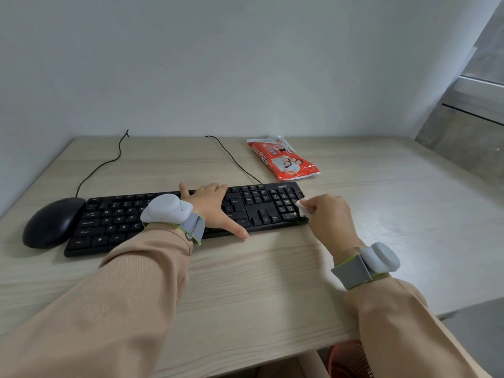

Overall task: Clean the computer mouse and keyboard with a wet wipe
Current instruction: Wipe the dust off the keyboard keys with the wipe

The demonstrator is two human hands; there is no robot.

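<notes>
The keyboard is lying flat on the tabletop, and it is serving as the reference for everything else here. The wet wipe is sitting on the number pad at the keyboard's right end, bunched into a small white wad. The right hand is pinching that wad between curled fingers and thumb, with the wrist coming in low from the keyboard's front-right corner. The left hand is lying flat over the keyboard's middle, fingers straight and reaching toward its far edge, thumb stretching along its near edge; it is gripping nothing, only pressing down.

The wipe is looking soft, limp and damp, so a bunched pinch is probably suiting it best. The keyboard is likely light and apt to slide, which is why bracing it in the middle is making sense. The mouse is resting just beside the keyboard's left end, smooth and rounded, best held by its sides. A red wipe packet is lying beyond the keyboard's right half.
</notes>
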